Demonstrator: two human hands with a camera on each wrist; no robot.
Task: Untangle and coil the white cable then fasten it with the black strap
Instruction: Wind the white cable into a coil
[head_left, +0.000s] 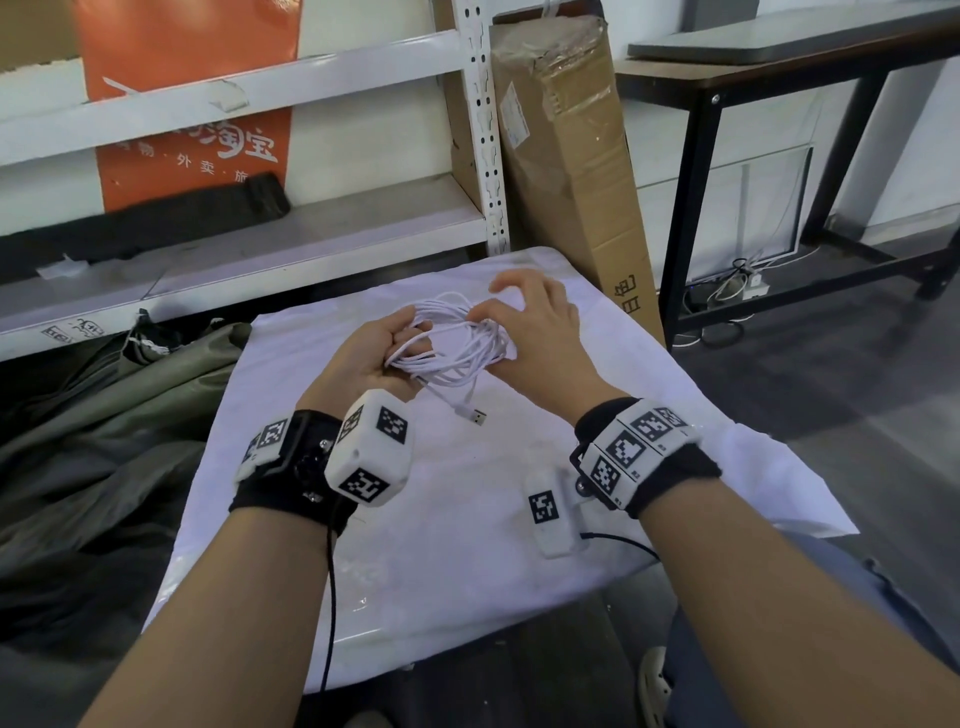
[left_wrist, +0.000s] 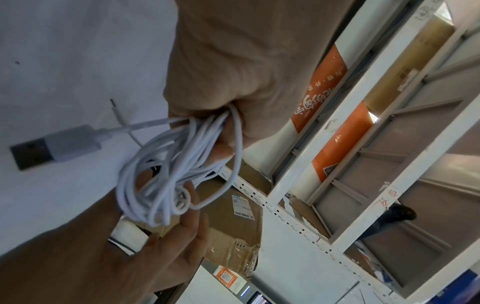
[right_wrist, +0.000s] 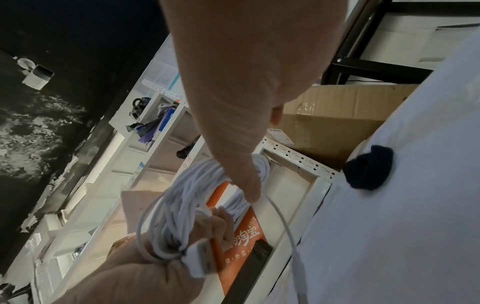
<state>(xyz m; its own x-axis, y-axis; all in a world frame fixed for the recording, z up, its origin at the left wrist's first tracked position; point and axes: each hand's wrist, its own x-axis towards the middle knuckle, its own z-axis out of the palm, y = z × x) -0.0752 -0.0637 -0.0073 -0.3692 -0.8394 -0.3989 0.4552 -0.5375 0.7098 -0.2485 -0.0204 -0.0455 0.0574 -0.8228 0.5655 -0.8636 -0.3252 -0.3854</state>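
While the left hand (head_left: 371, 358) grips the light, springy white cable (head_left: 452, 345) bundle, the right hand (head_left: 535, 322), fingers spread, pinches its far loops; best held where strands cross.

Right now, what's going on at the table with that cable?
A person holds a bundle of white cable above the white-covered table. The left hand grips one side of the loops, and the right hand works the other side with its fingers. The USB plug hangs loose below. The black strap lies on the cloth, not yet used.
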